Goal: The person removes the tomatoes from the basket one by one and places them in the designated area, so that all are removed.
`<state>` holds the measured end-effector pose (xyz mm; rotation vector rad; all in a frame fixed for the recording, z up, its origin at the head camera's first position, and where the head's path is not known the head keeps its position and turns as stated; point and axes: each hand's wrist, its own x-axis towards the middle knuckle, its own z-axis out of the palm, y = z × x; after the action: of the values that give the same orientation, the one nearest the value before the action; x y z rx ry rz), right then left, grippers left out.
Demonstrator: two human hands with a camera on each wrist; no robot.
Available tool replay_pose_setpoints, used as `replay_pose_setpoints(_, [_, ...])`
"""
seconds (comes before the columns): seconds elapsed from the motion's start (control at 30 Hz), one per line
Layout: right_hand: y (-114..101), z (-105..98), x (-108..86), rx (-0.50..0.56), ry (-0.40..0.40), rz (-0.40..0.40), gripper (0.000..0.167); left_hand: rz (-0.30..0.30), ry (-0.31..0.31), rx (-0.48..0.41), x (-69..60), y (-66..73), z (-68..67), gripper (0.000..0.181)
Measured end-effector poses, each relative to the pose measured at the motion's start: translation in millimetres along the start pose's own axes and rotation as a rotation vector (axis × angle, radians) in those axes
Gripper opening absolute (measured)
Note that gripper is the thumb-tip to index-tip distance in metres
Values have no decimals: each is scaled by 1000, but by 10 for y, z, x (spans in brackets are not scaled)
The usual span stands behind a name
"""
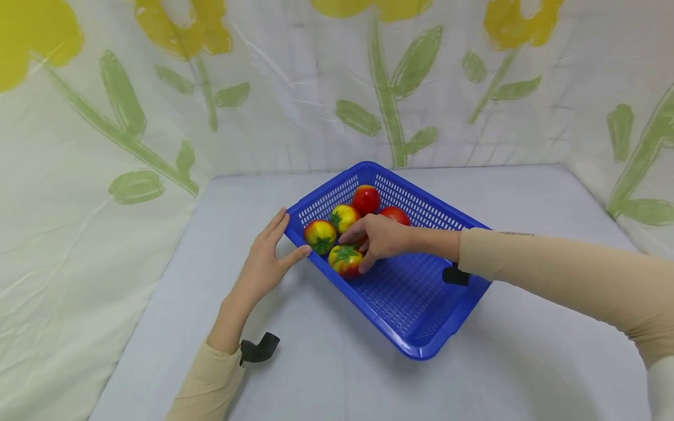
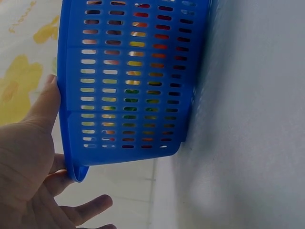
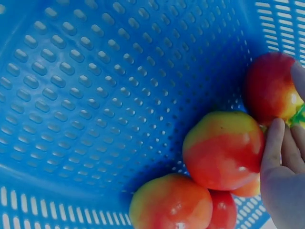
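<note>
Inside a blue plastic basket (image 1: pixel 421 298) lie several red and yellow tomatoes with green leafy tops. My right hand (image 1: pixel 387 237) reaches in from the right, its thumb and fingers on either side of a yellow-red tomato (image 1: pixel 344 261). In the right wrist view that tomato (image 3: pixel 271 88) sits between thumb and fingertips against the basket's side. Beside it are another yellow-red tomato (image 1: pixel 320 236), a yellow one (image 1: pixel 344 217) and a red one (image 1: pixel 365 199). My left hand (image 1: pixel 263 263) rests on the basket's left corner, its thumb and fairly straight fingers touching the rim (image 2: pixel 64 119).
The basket stands at an angle on a pale table (image 1: pixel 305 362). Behind hangs a white sheet (image 1: pixel 284 88) painted with yellow flowers and green leaves. A black wrist strap piece (image 1: pixel 260 349) sticks out from the left sleeve.
</note>
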<state>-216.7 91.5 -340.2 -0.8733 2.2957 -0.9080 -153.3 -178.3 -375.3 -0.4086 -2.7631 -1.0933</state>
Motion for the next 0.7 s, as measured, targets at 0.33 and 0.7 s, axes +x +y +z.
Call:
replay_pose_setpoints(0.33, [-22,32,29,-122,5,-23,59,5,9,-7,-16,-3,-1,87])
replay_pose_setpoints(0.7, [-18,40,43,-171,25,-15,61,9,16,-18,-24,-18,17,87])
